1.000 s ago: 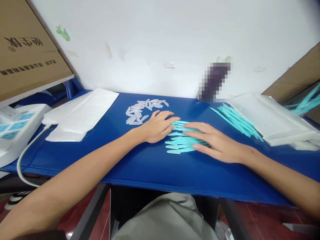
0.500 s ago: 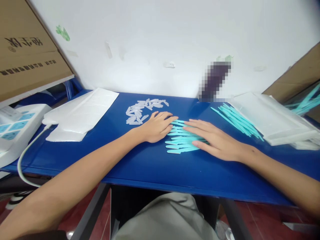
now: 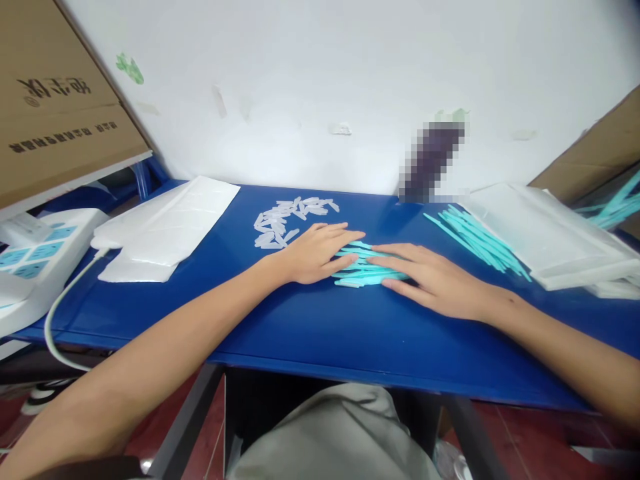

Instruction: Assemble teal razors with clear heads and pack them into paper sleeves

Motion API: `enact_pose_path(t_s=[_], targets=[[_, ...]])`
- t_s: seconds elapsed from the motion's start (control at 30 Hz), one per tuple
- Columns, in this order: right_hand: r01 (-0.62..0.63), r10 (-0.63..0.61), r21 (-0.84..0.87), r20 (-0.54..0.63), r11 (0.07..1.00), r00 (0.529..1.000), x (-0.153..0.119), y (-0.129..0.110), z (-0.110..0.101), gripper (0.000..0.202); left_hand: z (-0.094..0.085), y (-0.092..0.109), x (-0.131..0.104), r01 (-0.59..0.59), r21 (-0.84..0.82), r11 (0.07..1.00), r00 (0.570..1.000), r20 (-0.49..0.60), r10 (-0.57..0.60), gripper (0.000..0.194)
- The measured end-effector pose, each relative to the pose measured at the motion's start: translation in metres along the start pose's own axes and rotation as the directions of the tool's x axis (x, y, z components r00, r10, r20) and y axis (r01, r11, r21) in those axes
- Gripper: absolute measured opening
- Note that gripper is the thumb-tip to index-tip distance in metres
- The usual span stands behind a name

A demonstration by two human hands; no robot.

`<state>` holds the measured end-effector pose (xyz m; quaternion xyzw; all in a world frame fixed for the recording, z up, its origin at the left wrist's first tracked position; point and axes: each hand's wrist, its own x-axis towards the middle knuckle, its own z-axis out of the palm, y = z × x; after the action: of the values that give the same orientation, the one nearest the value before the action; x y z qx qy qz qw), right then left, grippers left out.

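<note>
Several turquoise sticks (image 3: 367, 269) lie side by side in a tight bundle on the blue table (image 3: 310, 333), between my two hands. My left hand (image 3: 320, 252) rests at their left ends, its fingers stretched over the top and its thumb on the sticks. At their right ends, my right hand (image 3: 430, 277) lies with its fingers spread and the fingertips on the sticks. Neither hand is closed round anything. Small clear plastic pieces (image 3: 283, 220) are scattered beyond my left hand. A second pile of turquoise sticks (image 3: 477, 240) lies beyond my right hand.
White flat bags (image 3: 175, 220) lie at the left, by a power strip (image 3: 45, 260) with a white cable. Translucent bags (image 3: 555, 233) lie at the right. Cardboard boxes (image 3: 65, 113) stand at both sides, and a white wall (image 3: 300, 80) rises behind the table.
The sticks between my hands have been pressed from a spread row into a tighter bundle, their near edge moving away from me. My left thumb has come down onto them.
</note>
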<state>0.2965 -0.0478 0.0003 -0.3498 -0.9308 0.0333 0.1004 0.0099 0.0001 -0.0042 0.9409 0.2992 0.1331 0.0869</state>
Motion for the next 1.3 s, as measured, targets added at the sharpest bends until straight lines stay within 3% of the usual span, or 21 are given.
enact_pose_path(t_s=[0.07, 0.17, 0.27, 0.33, 0.4, 0.67, 0.8, 0.9, 1.03, 1.17, 1.3], targets=[[0.024, -0.027, -0.042, -0.061, 0.999, 0.998, 0.001, 0.003, 0.002, 0.045, -0.005, -0.004, 0.000, 0.030, 0.101, 0.994, 0.998, -0.061, -0.024, 0.056], [0.048, -0.059, -0.085, -0.122, 0.995, 0.991, 0.001, 0.008, 0.003, 0.036, -0.020, -0.014, -0.005, 0.163, 0.326, 0.931, 0.986, -0.097, -0.139, 0.051], [0.044, -0.062, -0.110, -0.169, 0.993, 0.984, 0.000, 0.012, 0.004, 0.033, -0.036, -0.024, -0.014, 0.319, 0.531, 0.785, 0.937, -0.053, -0.345, 0.049], [0.037, -0.061, -0.124, -0.196, 0.992, 0.979, 0.000, 0.013, 0.004, 0.032, -0.045, -0.031, -0.019, 0.354, 0.584, 0.731, 0.895, 0.015, -0.445, 0.046], [0.040, -0.069, -0.133, -0.218, 0.990, 0.974, 0.000, 0.014, 0.004, 0.030, -0.050, -0.037, -0.022, 0.348, 0.581, 0.736, 0.879, 0.072, -0.472, 0.042], [-0.019, -0.004, -0.068, -0.318, 0.997, 0.948, 0.000, 0.014, 0.002, 0.026, -0.056, -0.053, -0.021, 0.316, 0.333, 0.888, 0.926, 0.093, -0.365, 0.046], [-0.056, 0.062, 0.028, -0.353, 0.998, 0.934, -0.002, 0.011, -0.002, 0.025, -0.068, -0.059, -0.032, 0.377, 0.391, 0.840, 0.920, -0.049, -0.390, 0.052], [-0.066, 0.093, 0.099, -0.299, 0.993, 0.950, -0.002, 0.006, -0.003, 0.027, -0.075, -0.066, -0.040, 0.451, 0.402, 0.797, 0.889, -0.120, -0.442, 0.055], [-0.106, 0.128, 0.100, -0.246, 0.989, 0.961, 0.000, 0.003, -0.004, 0.032, -0.077, -0.066, -0.041, 0.439, 0.402, 0.804, 0.881, -0.015, -0.473, 0.047], [-0.180, 0.191, 0.066, -0.298, 0.982, 0.935, -0.002, 0.005, -0.004, 0.034, -0.076, -0.054, -0.034, 0.428, 0.344, 0.836, 0.885, 0.027, -0.464, 0.039], [-0.232, 0.268, 0.150, -0.305, 0.961, 0.914, -0.004, 0.005, -0.005, 0.031, -0.071, -0.050, -0.031, 0.381, 0.318, 0.868, 0.900, 0.089, -0.428, 0.022]])
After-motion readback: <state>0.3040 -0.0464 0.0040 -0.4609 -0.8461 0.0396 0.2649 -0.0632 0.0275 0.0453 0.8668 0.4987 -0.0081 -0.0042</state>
